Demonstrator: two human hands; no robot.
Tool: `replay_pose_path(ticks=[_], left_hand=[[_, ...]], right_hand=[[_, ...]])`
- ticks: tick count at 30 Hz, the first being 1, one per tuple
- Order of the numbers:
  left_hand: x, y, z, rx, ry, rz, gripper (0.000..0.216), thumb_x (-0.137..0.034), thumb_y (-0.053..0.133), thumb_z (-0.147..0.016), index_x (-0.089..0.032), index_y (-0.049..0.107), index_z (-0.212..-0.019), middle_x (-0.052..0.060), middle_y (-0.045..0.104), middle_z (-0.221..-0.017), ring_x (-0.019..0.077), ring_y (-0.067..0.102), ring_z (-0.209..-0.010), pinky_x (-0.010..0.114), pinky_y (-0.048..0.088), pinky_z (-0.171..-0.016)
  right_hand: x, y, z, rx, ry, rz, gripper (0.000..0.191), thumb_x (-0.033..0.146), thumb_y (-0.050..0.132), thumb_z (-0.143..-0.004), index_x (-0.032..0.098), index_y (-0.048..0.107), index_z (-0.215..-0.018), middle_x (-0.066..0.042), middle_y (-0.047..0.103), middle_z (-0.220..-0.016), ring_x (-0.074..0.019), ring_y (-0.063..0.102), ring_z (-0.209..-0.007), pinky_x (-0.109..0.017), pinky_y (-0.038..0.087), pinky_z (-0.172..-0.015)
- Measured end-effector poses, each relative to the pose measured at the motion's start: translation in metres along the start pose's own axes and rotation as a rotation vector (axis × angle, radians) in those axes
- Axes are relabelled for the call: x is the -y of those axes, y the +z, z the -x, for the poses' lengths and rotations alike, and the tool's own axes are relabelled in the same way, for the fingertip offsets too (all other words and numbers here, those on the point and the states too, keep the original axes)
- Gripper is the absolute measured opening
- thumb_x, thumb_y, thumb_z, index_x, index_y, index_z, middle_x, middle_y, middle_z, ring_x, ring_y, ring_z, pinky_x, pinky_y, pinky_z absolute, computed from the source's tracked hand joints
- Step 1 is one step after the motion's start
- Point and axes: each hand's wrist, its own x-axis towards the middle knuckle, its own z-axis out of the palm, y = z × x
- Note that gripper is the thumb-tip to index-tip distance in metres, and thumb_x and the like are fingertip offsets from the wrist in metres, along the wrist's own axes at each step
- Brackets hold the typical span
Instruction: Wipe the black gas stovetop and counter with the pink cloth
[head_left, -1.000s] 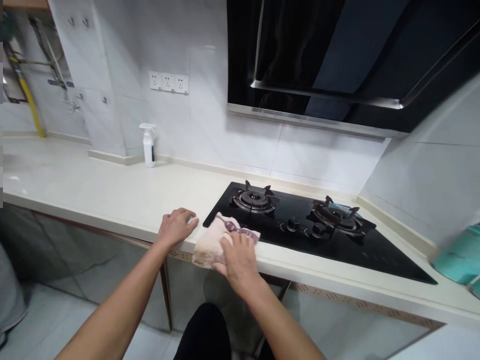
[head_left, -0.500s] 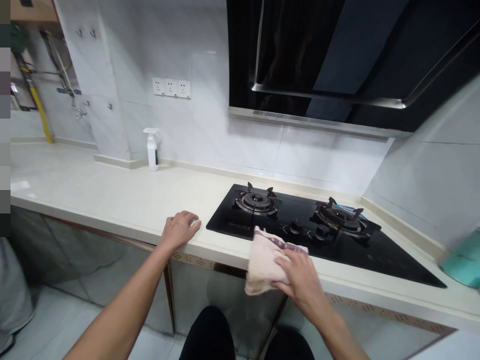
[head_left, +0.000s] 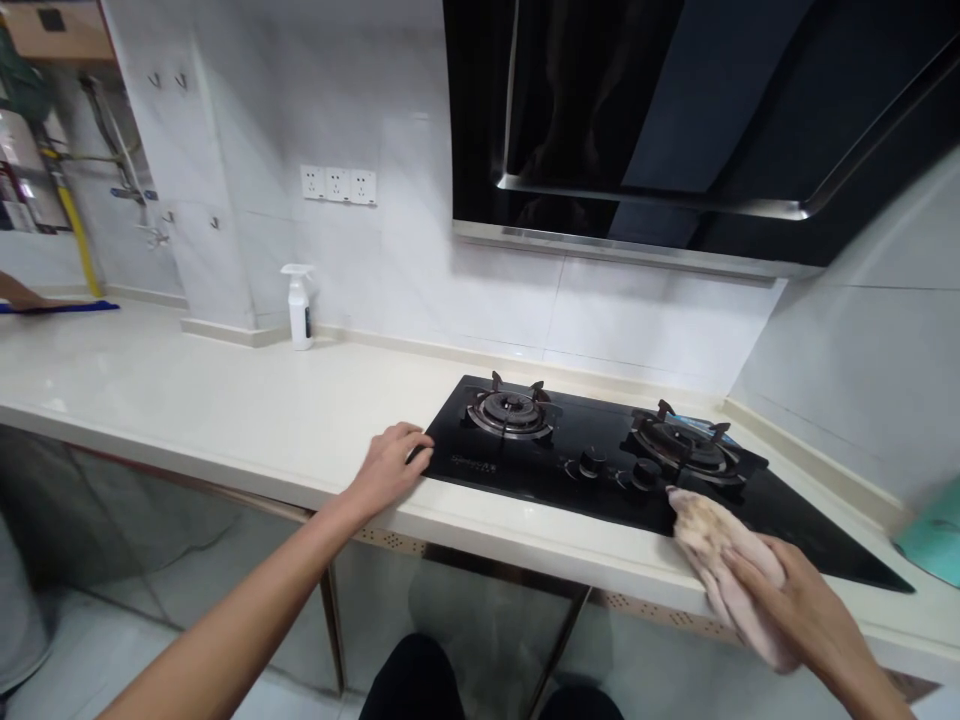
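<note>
A black glass gas hob (head_left: 615,500) with two burners and two knobs is set into the cream countertop (head_left: 225,410). My right hand (head_left: 806,605) presses a pale pinkish cloth (head_left: 712,550) against the counter's front edge, at the hob's front right part. The cloth's tip lies on the black glass below the right burner (head_left: 686,445). My left hand (head_left: 390,465) rests palm down on the counter, its fingertips touching the hob's left front corner.
A white spray bottle (head_left: 300,308) stands by the tiled wall at the back. A black range hood (head_left: 675,120) hangs over the hob. A teal object (head_left: 934,535) lies at far right. Another person's hand (head_left: 19,297) with a blue cloth is at far left.
My right hand has slid the cloth rightward along the counter's front edge, from the hob's left corner to its right part. My left hand has shifted slightly right to the hob's corner.
</note>
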Motion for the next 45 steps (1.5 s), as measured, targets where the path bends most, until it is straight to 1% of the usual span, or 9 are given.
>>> replay_pose_path(ticks=[6,11,22,28,31,35,38,41,45], left_hand=[[-0.088,0.035,-0.026,0.291,0.289,0.18,0.029,-0.036,0.056,-0.095,-0.024,0.075,-0.113,0.011,0.064,-0.131,0.0287,0.059,-0.123,0.046,0.044,-0.106],[-0.129,0.054,-0.043,0.556,0.369,0.205,0.034,-0.036,0.056,-0.094,-0.022,0.072,-0.12,0.011,0.06,-0.136,0.0302,0.055,-0.128,0.047,0.04,-0.108],[-0.144,0.099,-0.065,0.512,0.472,0.19,0.033,-0.038,0.058,-0.097,-0.023,0.071,-0.124,0.012,0.06,-0.137,0.0297,0.052,-0.131,0.048,0.039,-0.11],[-0.14,0.105,-0.056,0.447,0.542,0.145,0.042,-0.044,0.05,-0.102,-0.022,0.063,-0.135,0.015,0.058,-0.14,0.0308,0.049,-0.136,0.052,0.035,-0.112],[-0.14,0.1,-0.055,0.494,0.565,0.146,0.059,-0.061,0.051,-0.099,-0.021,0.058,-0.141,0.018,0.054,-0.146,0.0351,0.047,-0.138,0.055,0.034,-0.113],[-0.141,0.096,-0.058,0.555,0.558,0.16,0.072,-0.072,0.053,-0.093,-0.021,0.054,-0.145,0.02,0.05,-0.151,0.0373,0.043,-0.139,0.056,0.034,-0.113],[-0.14,0.095,-0.061,0.595,0.538,0.18,0.073,-0.072,0.055,-0.092,-0.021,0.054,-0.145,0.019,0.049,-0.151,0.0371,0.043,-0.139,0.056,0.035,-0.112],[-0.139,0.095,-0.061,0.613,0.527,0.202,0.073,-0.071,0.055,-0.092,-0.021,0.054,-0.145,0.019,0.05,-0.148,0.0369,0.043,-0.138,0.057,0.034,-0.113],[-0.139,0.094,-0.059,0.598,0.533,0.216,0.075,-0.07,0.055,-0.092,-0.019,0.054,-0.146,0.02,0.051,-0.146,0.0379,0.042,-0.139,0.06,0.031,-0.116]], right_hand=[[0.061,0.015,-0.023,0.063,-0.236,0.326,0.066,0.063,0.037,-0.091,0.019,0.071,-0.126,-0.018,0.068,-0.127,-0.039,0.063,-0.116,-0.054,0.053,-0.09],[0.074,0.02,-0.033,0.125,-0.385,0.345,0.058,0.05,0.036,-0.094,0.016,0.07,-0.126,-0.018,0.061,-0.143,-0.0357,0.055,-0.133,-0.054,0.049,-0.104],[0.053,0.025,-0.024,0.086,-0.531,-0.039,0.033,0.041,0.048,-0.099,0.025,0.068,-0.12,-0.01,0.064,-0.138,-0.029,0.058,-0.131,-0.051,0.047,-0.112],[0.074,0.013,-0.025,0.104,-0.35,-0.229,0.032,0.048,0.053,-0.096,0.027,0.072,-0.109,-0.008,0.069,-0.127,-0.0268,0.063,-0.122,-0.04,0.054,-0.102],[0.086,-0.001,-0.034,0.084,-0.071,-0.388,0.039,0.058,0.058,-0.09,0.026,0.072,-0.108,-0.007,0.072,-0.121,-0.0271,0.069,-0.11,-0.035,0.058,-0.092],[0.107,-0.02,-0.074,-0.148,0.332,-0.471,0.049,0.064,0.058,-0.087,0.023,0.069,-0.111,-0.011,0.076,-0.102,-0.0301,0.073,-0.085,-0.038,0.061,-0.069],[0.123,-0.021,-0.123,-0.274,0.23,-0.252,0.05,0.063,0.043,-0.095,0.023,0.065,-0.116,-0.015,0.075,-0.106,-0.0317,0.071,-0.091,-0.042,0.059,-0.074],[0.132,0.002,-0.171,-0.012,-0.032,0.143,0.049,0.049,0.028,-0.102,0.019,0.064,-0.117,-0.019,0.071,-0.115,-0.0299,0.068,-0.103,-0.041,0.054,-0.086],[0.132,0.052,-0.204,0.44,-0.256,0.415,0.028,0.045,0.058,-0.093,0.02,0.07,-0.087,-0.011,0.074,-0.096,-0.0229,0.069,-0.089,-0.033,0.053,-0.084]])
